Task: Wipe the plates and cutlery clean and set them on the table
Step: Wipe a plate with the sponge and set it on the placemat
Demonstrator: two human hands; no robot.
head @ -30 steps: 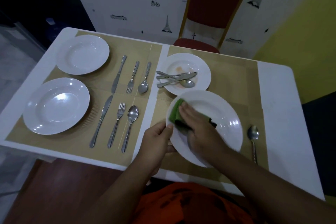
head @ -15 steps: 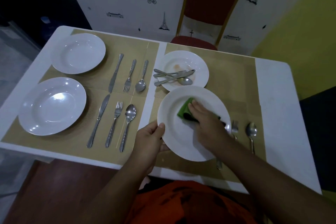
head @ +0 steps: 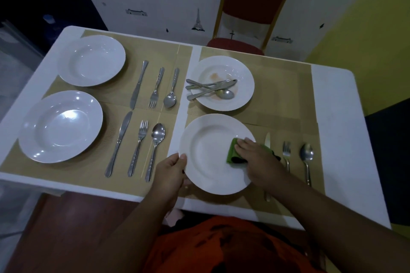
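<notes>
Left hand (head: 170, 168) has its grip pinched on the near-left rim of the plate (head: 208, 155) over the counter's (head: 332, 95) near mat (stiff, glossy, slippery, breakable, so hold the rim), right hand (head: 255, 157) presses a soft green cloth (head: 233, 150) on it flat-fingered, arm hiding most of the knife (head: 267, 139).

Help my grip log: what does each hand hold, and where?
Left hand grips white plate by left rim; right hand presses green cloth from above.

Clearance: right side open.
Bare surface (head: 332, 122) beyond the spoon (head: 306, 153); soiled plate (head: 241, 73) obstructs behind; knife (head: 267, 139) and fork (head: 286, 149) crowd near right.
</notes>
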